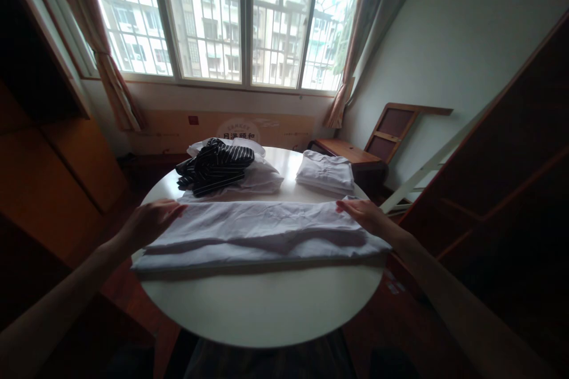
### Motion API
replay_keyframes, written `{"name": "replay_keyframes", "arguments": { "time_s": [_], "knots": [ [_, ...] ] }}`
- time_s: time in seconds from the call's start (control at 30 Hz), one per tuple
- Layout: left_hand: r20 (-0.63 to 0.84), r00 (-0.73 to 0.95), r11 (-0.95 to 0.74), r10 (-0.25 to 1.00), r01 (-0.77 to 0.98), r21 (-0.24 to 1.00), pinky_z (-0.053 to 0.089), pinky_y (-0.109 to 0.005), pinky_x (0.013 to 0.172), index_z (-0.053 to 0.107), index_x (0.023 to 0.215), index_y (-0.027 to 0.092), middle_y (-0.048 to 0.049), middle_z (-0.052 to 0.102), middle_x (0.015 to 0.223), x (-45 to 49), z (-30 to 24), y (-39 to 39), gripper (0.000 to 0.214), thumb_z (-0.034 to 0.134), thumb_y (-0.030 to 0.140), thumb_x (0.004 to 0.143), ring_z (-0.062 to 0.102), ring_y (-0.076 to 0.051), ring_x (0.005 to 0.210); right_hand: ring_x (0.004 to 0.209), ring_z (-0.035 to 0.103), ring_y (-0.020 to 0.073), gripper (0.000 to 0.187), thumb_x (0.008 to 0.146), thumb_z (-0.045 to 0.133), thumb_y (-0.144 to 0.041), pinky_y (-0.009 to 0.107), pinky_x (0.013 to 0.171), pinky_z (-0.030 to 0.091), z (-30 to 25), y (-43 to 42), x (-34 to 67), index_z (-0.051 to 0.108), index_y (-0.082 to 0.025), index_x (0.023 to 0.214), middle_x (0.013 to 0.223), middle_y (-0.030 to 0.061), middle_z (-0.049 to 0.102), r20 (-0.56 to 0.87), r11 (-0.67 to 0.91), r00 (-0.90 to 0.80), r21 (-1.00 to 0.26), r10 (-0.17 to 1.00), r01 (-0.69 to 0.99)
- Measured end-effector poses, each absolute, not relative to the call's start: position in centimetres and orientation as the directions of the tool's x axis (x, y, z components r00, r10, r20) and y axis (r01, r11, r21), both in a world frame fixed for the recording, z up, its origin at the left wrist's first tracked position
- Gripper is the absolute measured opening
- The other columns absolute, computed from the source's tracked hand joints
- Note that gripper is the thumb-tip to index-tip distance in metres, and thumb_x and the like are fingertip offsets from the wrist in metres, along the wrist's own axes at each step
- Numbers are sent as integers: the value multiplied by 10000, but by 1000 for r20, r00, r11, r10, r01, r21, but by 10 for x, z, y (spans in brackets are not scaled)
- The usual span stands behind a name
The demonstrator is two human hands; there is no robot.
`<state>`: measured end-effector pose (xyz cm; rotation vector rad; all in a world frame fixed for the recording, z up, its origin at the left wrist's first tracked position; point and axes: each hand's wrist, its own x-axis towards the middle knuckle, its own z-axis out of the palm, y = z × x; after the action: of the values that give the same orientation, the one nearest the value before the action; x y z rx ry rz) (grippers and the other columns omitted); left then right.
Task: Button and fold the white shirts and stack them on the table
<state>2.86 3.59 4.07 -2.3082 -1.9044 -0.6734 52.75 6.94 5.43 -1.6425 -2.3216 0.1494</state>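
Note:
A long white garment [267, 231], doubled into a wide strip, stretches across the round white table [262, 302]. I cannot tell exactly what kind of garment it is. My left hand [162, 213] pinches its far left corner between thumb and fingers. At the far right corner, my right hand [360, 212] has its fingers closed on the same cloth. The far edge is drawn fairly straight between both hands, while the near layer lies on the tabletop with soft creases.
Behind the garment, a black striped cloth [217, 166] lies heaped on white clothes [267, 176]. A folded white stack [324, 170] sits at the table's back right. Beyond are a wooden chair [391, 130], a cardboard panel [178, 130] and a barred window [213, 23].

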Motion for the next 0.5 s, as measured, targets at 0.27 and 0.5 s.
{"name": "replay_keyframes", "arguments": {
  "time_s": [0.27, 0.5],
  "knots": [
    [373, 387, -464, 844, 874, 144, 355, -350, 971, 552, 1153, 150, -108, 557, 1230, 128, 1, 95, 409, 325, 334, 866, 487, -220, 1145, 1191, 465, 210, 393, 857, 419, -238, 364, 992, 370, -4, 108, 400, 523, -123, 1218, 1278, 126, 519, 379, 628, -521, -254, 765, 736],
    [55, 124, -129, 991, 987, 99, 204, -411, 1063, 333, 1366, 146, -92, 302, 1442, 53, -26, 88, 636, 240, 510, 852, 243, -254, 1332, 1297, 317, 231, 550, 903, 249, -469, 395, 1057, 260, -31, 117, 472, 434, -151, 1311, 1387, 102, 394, 138, 407, -389, -136, 911, 903]
  ]
}}
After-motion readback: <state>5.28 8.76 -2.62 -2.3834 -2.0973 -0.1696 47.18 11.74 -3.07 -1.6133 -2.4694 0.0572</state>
